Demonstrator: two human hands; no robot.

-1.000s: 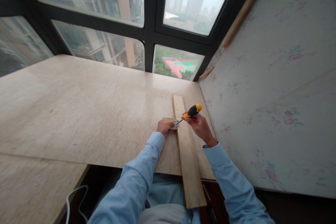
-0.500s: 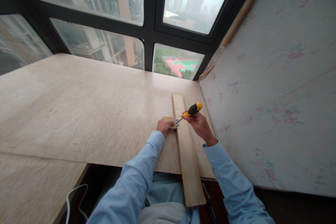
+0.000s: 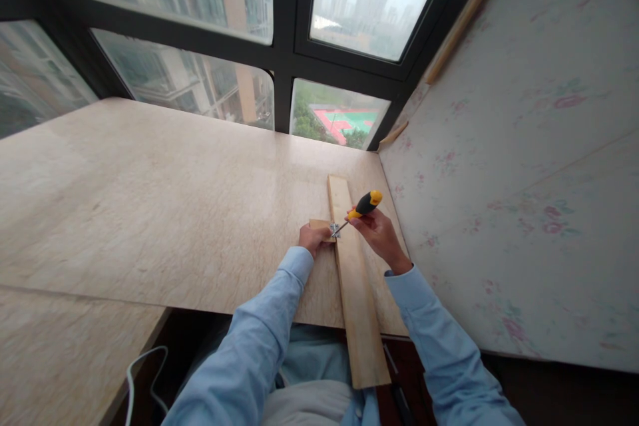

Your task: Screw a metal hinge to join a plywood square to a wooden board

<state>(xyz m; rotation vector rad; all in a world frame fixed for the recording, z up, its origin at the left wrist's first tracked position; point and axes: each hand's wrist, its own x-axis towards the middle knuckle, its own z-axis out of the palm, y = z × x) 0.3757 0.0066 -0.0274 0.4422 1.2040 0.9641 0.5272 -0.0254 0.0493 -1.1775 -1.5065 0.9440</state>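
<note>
A yellow and black screwdriver (image 3: 367, 205) is gripped by my right hand (image 3: 380, 234), its handle tilted up and to the right. The shaft's tip meets a small metal hinge (image 3: 335, 231). That hinge lies across the joint between a small wooden block (image 3: 318, 223) and a long wooden board (image 3: 355, 279). Closed around the block's near side is my left hand (image 3: 313, 238), its thumb close to the hinge. The fingers under the block are hidden. The board's near end sticks out past the counter edge.
The beige stone-patterned counter (image 3: 174, 213) runs below dark-framed windows (image 3: 284, 80). A flowered wall (image 3: 524, 213) rises close to my right arm. A white cable (image 3: 130, 379) hangs at lower left, and a dark object (image 3: 401, 405) lies below the counter near the board's end.
The screwdriver handle has shifted slightly, with my right fingers changed a little around it. The block, board and left hand stay in place, and the view tilts very slightly.
</note>
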